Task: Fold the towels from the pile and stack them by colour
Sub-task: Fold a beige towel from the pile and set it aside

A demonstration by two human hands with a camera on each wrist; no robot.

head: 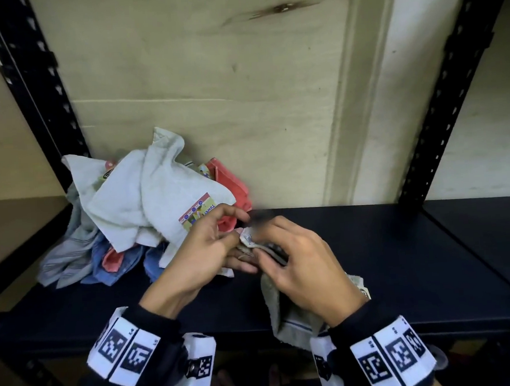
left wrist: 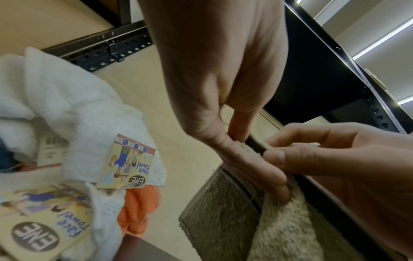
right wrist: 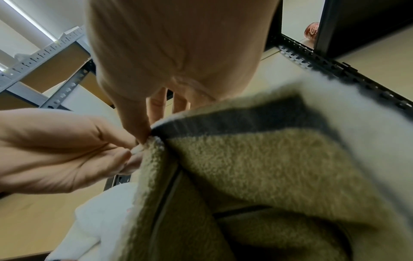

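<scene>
Both hands meet above the dark shelf (head: 370, 245) and pinch one corner of a beige towel with a dark stripe (head: 288, 319) (left wrist: 223, 220) (right wrist: 257, 167). My left hand (head: 209, 249) (left wrist: 241, 159) pinches it from the left, my right hand (head: 296, 256) (right wrist: 143, 134) from the right. The rest of that towel hangs down under the right wrist. To the left lies the pile of towels (head: 135, 212): a white one on top with a paper label (head: 197, 212) (left wrist: 127, 164), red-orange (head: 232, 182) (left wrist: 138, 211) and blue ones (head: 114, 261) beneath.
Black slotted uprights (head: 41, 95) (head: 448, 100) frame the shelf bay, with a plywood back panel (head: 210, 76) behind. A striped grey cloth (head: 63, 258) lies at the pile's left edge. Bare shelf stretches to the right of my hands.
</scene>
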